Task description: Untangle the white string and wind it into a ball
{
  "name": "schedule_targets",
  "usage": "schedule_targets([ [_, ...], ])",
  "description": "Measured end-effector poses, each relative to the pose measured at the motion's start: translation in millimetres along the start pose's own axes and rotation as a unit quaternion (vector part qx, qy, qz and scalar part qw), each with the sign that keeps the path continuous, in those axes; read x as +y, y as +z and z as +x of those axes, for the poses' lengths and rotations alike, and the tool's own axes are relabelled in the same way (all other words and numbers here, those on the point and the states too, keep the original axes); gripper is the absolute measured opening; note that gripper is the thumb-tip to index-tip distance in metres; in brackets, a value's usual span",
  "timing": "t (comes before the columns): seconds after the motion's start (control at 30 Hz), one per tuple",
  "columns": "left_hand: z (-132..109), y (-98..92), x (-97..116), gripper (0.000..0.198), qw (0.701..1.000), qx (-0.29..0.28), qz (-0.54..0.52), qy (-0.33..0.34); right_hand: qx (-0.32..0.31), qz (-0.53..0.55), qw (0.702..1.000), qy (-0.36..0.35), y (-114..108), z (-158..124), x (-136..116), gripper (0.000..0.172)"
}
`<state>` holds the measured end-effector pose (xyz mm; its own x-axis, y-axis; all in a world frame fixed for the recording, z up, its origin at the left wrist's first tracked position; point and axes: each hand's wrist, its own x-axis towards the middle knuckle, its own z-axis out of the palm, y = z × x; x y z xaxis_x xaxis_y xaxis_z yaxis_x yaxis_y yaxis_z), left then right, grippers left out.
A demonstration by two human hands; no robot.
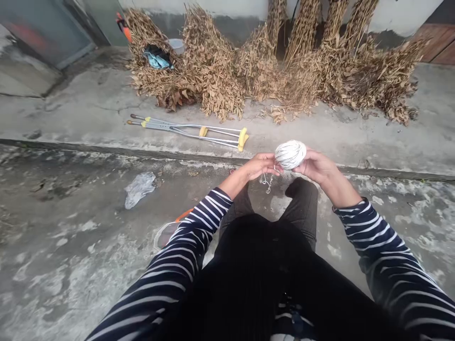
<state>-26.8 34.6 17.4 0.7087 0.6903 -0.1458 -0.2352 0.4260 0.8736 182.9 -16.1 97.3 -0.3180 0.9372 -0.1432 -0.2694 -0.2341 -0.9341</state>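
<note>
A ball of white string [290, 154] with thin dark lines is held up in front of me, above the gap between my legs. My right hand [315, 166] grips it from the right, with the fingers partly hidden behind it. On the other side, my left hand [261, 166] has its fingers closed together against the ball's lower left, pinching the string there. A loose, curly end of string [267, 183] dangles below the left fingers.
A pair of crutches [192, 130] with yellow pads lies on the raised concrete step [99, 128]. Dried plant stalks [220, 71] lean along the wall. A crumpled plastic bag [140, 188] and a partly hidden orange-edged item [166, 234] are on the lower ground.
</note>
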Motion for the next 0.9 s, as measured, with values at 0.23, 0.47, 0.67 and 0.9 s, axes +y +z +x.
schedule_targets([
  [0.23,8.7,-5.4,-13.2,0.025,0.995,0.035,0.072,-0.057,0.010,0.002,0.998,0.054,18.2,-13.9,9.4,0.056],
  [0.47,-1.0,-5.9,-45.1,0.024,0.995,0.052,0.017,-0.080,0.014,-0.086,0.996,-0.036,28.1,-25.8,-12.3,0.053],
  [0.67,-13.1,-19.5,-49.0,0.028,0.939,0.231,0.252,-0.025,0.095,-0.107,0.987,-0.073,12.8,-22.6,-23.0,0.055],
  [0.9,31.5,37.6,-15.5,0.041,0.921,0.191,0.283,0.188,0.096,-0.186,0.974,-0.086,31.7,-10.9,-16.2,0.056],
])
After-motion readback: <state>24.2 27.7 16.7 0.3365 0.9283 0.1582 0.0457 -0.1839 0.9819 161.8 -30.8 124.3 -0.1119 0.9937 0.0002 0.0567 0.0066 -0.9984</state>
